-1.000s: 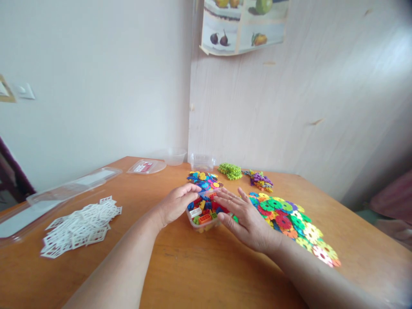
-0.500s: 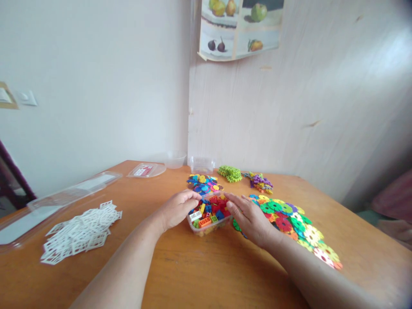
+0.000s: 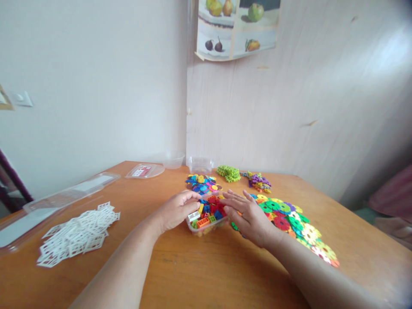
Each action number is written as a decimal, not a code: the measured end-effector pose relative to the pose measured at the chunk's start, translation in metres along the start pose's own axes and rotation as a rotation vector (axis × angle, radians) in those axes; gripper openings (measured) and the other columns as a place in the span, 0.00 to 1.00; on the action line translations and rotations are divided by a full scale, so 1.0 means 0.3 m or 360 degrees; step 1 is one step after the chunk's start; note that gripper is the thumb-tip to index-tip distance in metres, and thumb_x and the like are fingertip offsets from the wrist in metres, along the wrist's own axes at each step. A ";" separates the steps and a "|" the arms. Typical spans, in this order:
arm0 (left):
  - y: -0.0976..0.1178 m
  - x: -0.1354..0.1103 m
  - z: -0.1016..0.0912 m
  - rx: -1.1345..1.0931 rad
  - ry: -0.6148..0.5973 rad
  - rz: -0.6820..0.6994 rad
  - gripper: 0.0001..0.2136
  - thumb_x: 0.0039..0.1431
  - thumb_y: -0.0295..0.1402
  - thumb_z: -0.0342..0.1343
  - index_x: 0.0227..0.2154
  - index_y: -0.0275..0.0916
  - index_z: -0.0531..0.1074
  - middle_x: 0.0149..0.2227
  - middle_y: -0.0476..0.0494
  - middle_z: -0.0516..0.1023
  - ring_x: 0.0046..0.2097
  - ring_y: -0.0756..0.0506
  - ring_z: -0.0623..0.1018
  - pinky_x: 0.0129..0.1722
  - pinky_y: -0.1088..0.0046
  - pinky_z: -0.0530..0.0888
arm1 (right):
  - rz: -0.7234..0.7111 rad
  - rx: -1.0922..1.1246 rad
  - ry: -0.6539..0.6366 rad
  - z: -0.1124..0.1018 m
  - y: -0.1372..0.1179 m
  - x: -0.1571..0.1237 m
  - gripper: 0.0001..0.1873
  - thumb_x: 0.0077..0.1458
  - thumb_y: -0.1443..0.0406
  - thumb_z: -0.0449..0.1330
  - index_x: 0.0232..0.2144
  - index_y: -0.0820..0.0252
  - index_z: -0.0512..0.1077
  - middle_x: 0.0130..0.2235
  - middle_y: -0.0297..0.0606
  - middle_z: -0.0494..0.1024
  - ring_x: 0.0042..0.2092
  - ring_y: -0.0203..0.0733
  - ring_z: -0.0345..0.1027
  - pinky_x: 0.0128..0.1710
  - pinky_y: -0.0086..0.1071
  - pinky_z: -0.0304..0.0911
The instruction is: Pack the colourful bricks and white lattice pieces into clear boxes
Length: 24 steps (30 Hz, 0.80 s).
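A small clear plastic box (image 3: 200, 228) full of small coloured building bricks (image 3: 210, 209) stands on the wooden table (image 3: 199, 270) in front of me. My left hand (image 3: 176, 210) rests against the box's left side with curled fingers over its rim. My right hand (image 3: 249, 213) lies at the box's right side, fingers stretched out and apart, fingertips over the bricks. Neither hand clearly lifts anything.
A spread of large coloured flower discs (image 3: 296, 223) lies to the right. Smaller piles, multicoloured (image 3: 202, 183), green (image 3: 229, 173) and purple-mixed (image 3: 258, 180), lie behind. White lattice pieces (image 3: 77, 231) and a long clear tray (image 3: 48, 201) are at left. Empty clear containers (image 3: 200, 163) stand by the wall.
My right hand has drawn back from over the box to its right side, fingers still spread. The left hand has stayed at the left rim. The view has shifted slightly.
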<state>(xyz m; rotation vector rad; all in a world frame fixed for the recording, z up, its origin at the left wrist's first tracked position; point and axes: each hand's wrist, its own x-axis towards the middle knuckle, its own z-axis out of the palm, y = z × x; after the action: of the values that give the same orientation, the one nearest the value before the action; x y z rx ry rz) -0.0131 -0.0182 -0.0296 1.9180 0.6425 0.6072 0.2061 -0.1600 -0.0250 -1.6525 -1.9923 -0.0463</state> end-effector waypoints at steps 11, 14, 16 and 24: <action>0.020 -0.010 0.005 -0.0186 -0.0127 -0.0032 0.20 0.57 0.44 0.58 0.49 0.39 0.72 0.48 0.43 0.79 0.51 0.41 0.76 0.50 0.65 0.72 | -0.0118 0.0051 -0.0043 0.003 -0.020 0.001 0.22 0.67 0.56 0.48 0.61 0.47 0.66 0.62 0.39 0.69 0.68 0.53 0.50 0.64 0.65 0.36; 0.030 -0.018 0.000 -0.0176 -0.0124 -0.0045 0.23 0.55 0.45 0.60 0.51 0.39 0.70 0.52 0.41 0.77 0.55 0.39 0.74 0.53 0.62 0.70 | -0.0073 0.0043 0.0066 0.004 -0.001 -0.001 0.20 0.67 0.58 0.48 0.59 0.46 0.68 0.61 0.37 0.70 0.67 0.51 0.54 0.64 0.63 0.40; 0.033 -0.024 -0.003 -0.0145 -0.0114 -0.0048 0.26 0.53 0.46 0.62 0.53 0.40 0.69 0.56 0.40 0.74 0.59 0.38 0.71 0.58 0.61 0.67 | -0.0074 0.0028 0.0113 0.001 0.006 0.000 0.19 0.67 0.59 0.49 0.56 0.46 0.70 0.60 0.36 0.72 0.65 0.50 0.57 0.64 0.61 0.42; 0.023 -0.020 -0.013 -0.0229 -0.0026 -0.0103 0.29 0.51 0.49 0.63 0.53 0.40 0.68 0.59 0.36 0.71 0.61 0.37 0.69 0.59 0.59 0.66 | 0.0139 0.0001 0.0322 0.017 0.031 0.012 0.19 0.64 0.60 0.51 0.54 0.53 0.72 0.55 0.42 0.76 0.56 0.49 0.68 0.55 0.43 0.63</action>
<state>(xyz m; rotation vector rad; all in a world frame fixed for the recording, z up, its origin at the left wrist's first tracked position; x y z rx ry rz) -0.0187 -0.0222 -0.0227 1.7599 0.6313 0.5806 0.2124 -0.1527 -0.0308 -1.6622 -1.7683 -0.1735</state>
